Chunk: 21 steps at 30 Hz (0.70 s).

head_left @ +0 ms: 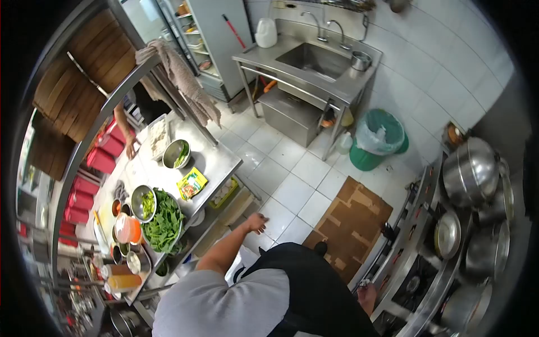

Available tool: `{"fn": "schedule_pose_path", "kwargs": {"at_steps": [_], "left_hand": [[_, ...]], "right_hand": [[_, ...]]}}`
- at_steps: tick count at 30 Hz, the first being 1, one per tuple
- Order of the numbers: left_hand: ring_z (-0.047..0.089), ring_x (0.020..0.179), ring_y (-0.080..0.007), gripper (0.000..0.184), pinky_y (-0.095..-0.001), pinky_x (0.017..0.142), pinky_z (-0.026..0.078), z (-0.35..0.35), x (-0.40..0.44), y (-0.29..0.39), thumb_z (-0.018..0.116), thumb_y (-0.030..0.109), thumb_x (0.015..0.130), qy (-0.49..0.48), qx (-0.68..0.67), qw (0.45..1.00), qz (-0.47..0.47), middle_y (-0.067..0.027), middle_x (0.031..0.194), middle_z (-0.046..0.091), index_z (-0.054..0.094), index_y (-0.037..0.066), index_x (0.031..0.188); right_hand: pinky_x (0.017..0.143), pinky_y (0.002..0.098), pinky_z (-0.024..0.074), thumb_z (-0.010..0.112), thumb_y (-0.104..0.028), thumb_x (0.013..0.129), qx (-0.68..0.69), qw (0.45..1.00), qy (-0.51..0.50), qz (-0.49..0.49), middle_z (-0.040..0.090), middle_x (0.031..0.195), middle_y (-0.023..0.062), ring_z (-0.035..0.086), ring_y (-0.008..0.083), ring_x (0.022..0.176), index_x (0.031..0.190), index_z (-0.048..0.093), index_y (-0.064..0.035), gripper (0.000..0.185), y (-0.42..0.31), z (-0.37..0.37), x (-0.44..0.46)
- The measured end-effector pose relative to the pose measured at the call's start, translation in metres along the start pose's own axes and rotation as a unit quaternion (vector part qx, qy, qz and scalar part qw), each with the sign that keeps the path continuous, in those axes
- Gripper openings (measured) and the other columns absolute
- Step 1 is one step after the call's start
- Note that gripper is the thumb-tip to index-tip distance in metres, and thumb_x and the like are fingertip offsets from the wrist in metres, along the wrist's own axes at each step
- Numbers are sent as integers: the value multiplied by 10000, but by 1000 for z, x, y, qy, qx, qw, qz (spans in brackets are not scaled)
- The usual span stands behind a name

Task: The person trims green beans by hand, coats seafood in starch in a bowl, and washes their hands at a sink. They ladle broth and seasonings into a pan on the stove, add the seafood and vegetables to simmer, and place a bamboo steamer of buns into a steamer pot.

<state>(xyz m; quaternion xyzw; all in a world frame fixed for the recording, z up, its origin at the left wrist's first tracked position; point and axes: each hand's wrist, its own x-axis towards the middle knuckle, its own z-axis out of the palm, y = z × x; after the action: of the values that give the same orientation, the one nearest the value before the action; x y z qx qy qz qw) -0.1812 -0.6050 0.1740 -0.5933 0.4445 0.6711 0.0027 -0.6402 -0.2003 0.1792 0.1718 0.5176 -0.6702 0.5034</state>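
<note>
My left hand hangs over the tiled floor beside the steel prep table, with nothing in it and its fingers loosely apart. Down at the right, my right hand is at the front edge of the stove; its fingers are bent, and what they hold, if anything, is too small to tell. Nearest to my left hand on the table are a yellow packet, a large bowl of leafy greens and a steel bowl with green pieces.
A co-worker's hand rests at the table's far side. Ahead are a sink and a green bin. Cardboard lies on the floor. Large pots stand on the right. A cloth hangs from the rack.
</note>
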Motion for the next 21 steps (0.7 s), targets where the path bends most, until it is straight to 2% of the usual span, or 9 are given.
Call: {"fn": "schedule_pose_path", "kwargs": {"at_steps": [3, 5, 6, 7, 11, 12, 14, 16, 21], "left_hand": [[651, 575, -246, 369, -367, 461, 538, -20, -37, 21, 507, 293, 956, 171, -78, 981, 48, -188, 796, 661, 606, -48, 1059], [633, 522, -235, 369, -352, 455, 535, -31, -48, 20, 520, 291, 947, 217, -73, 971, 65, -173, 725, 658, 627, -56, 1013], [631, 511, -230, 368, -347, 448, 530, -32, -54, 18, 533, 294, 939, 220, -71, 970, 78, -166, 698, 654, 631, -59, 980], [629, 499, -224, 369, -342, 442, 525, -29, -59, 14, 546, 296, 931, 221, -67, 969, 91, -158, 672, 650, 636, -61, 947], [643, 538, -245, 306, -355, 452, 511, -13, -17, -75, 595, 280, 878, 115, -19, 983, 145, -155, 670, 650, 621, -24, 866], [645, 568, -245, 315, -362, 478, 508, -6, -1, -105, 628, 294, 848, 81, 157, 950, 256, -135, 703, 665, 627, -12, 925], [650, 629, -247, 403, -375, 532, 503, 3, 33, -157, 695, 322, 789, 80, 420, 747, 510, -97, 769, 694, 637, 14, 1043], [650, 625, -245, 364, -368, 529, 509, 25, 19, -136, 665, 312, 815, -22, 246, 942, 229, -103, 768, 689, 632, 10, 1017], [652, 614, -242, 296, -351, 521, 523, -10, 47, -55, 592, 285, 880, -46, 120, 991, 29, -118, 766, 677, 618, -1, 953]], "right_hand": [[575, 279, 474, 502, -179, 942, -90, 996, 19, 6, 591, 747, 26, 581, 147, 671, 914, 579, -81, 127, -53, 52, 70], [614, 286, 469, 505, -171, 941, -122, 982, -142, -12, 599, 820, 18, 582, 149, 732, 910, 577, -101, 106, -90, 86, 131], [634, 290, 467, 506, -168, 941, -132, 966, -220, -24, 603, 857, 14, 583, 151, 763, 908, 576, -111, 96, -108, 104, 162], [631, 295, 465, 509, -172, 942, -126, 988, -88, -4, 607, 863, 11, 582, 153, 762, 932, 583, -107, 99, -119, 147, 185], [633, 301, 453, 494, -188, 954, -181, 960, -211, -41, 610, 889, 38, 567, 163, 757, 1012, 556, -72, 143, -174, 318, 226], [635, 301, 449, 489, -187, 955, -175, 958, -223, -52, 610, 895, 40, 562, 162, 752, 1030, 551, -71, 151, -180, 355, 242], [627, 295, 444, 481, -179, 954, -188, 930, -307, -68, 612, 906, 47, 560, 154, 742, 1031, 554, -73, 150, -192, 429, 264], [636, 289, 445, 460, -163, 955, -222, 923, -302, -89, 616, 902, 42, 564, 144, 755, 1016, 554, -74, 144, -203, 507, 249], [573, 267, 452, 478, -108, 927, -272, 906, -302, -120, 617, 846, 29, 571, 132, 699, 955, 583, -56, 121, -225, 643, 282]]}}
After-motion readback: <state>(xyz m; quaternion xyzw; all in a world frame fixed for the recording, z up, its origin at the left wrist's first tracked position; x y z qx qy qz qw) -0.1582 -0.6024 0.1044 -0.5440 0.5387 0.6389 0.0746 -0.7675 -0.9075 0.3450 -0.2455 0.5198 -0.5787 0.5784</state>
